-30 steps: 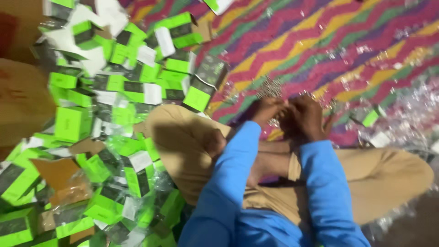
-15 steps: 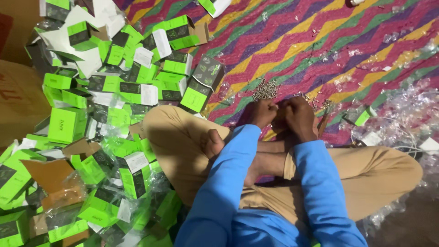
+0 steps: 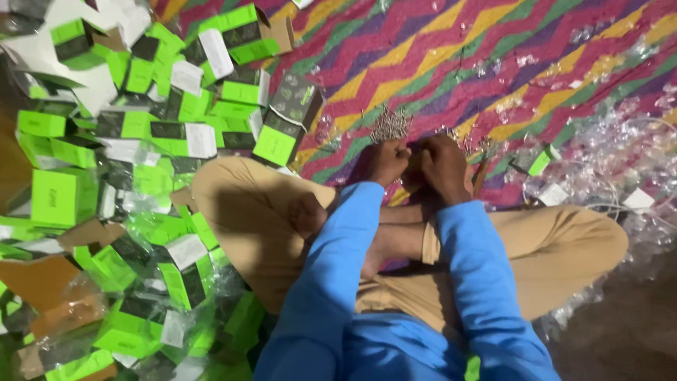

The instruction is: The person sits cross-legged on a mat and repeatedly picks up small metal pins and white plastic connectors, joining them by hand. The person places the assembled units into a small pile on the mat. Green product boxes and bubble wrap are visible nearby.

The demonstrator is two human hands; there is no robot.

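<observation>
Both hands, left hand (image 3: 389,161) and right hand (image 3: 446,166), are staying curled together, pinching something small, unchanged; pins (image 3: 390,124) lying just beyond on the mat (image 3: 493,42), boxes (image 3: 141,141) left.

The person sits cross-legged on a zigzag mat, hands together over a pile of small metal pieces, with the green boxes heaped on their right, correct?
Not quite: the head view shows the green boxes heaped on their left. The rest holds.

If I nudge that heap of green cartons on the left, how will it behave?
The green cartons look like thin card, so probably light. They lie piled loosely at all angles, so likely to slide and tumble. Several look dented, so they may crush easily.
</observation>
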